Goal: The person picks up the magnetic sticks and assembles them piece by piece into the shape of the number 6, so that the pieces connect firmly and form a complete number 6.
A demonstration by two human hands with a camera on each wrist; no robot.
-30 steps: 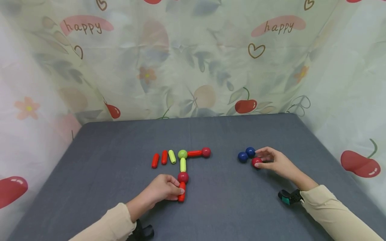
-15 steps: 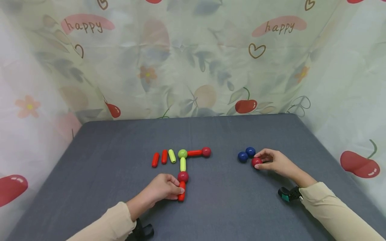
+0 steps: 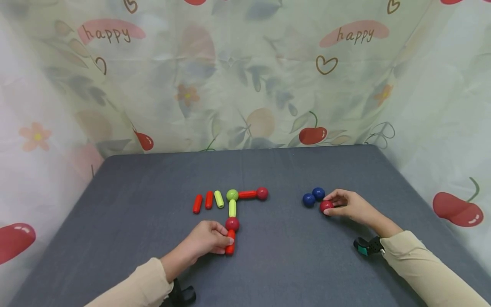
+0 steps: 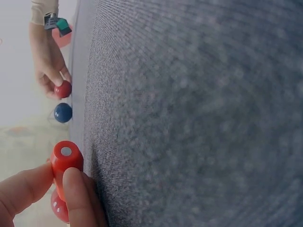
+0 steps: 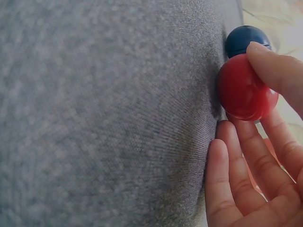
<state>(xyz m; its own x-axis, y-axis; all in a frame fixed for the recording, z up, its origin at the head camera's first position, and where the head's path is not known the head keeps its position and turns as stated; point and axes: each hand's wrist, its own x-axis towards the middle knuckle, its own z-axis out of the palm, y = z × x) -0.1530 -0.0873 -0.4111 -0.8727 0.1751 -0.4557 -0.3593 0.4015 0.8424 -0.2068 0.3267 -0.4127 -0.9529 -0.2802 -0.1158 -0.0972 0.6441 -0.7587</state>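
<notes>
My left hand (image 3: 209, 239) pinches a red rod (image 3: 230, 247) between thumb and fingers. The rod's far end meets a red ball (image 3: 232, 224), and from there a yellow-green rod (image 3: 232, 208) runs up to a green ball (image 3: 232, 195). Another red rod (image 3: 247, 194) leads right from the green ball to a second red ball (image 3: 262, 193). A pale round spot marks the held rod's near end (image 4: 66, 151) in the left wrist view. On the right, my right hand (image 3: 350, 207) holds a loose red ball (image 5: 246, 87) between thumb and fingers, low over the cloth.
Two blue balls (image 3: 308, 200) lie just left of the right hand. Left of the joined pieces, two red rods (image 3: 197, 204) and one yellow-green rod (image 3: 219, 199) lie in a row. Grey cloth (image 3: 284, 264) covers the table, and a printed curtain (image 3: 238, 85) hangs behind it.
The held red rod and the red ball joined to it have shifted very slightly up and left with the left hand. The right hand has dipped slightly at the red ball, then stayed there.
</notes>
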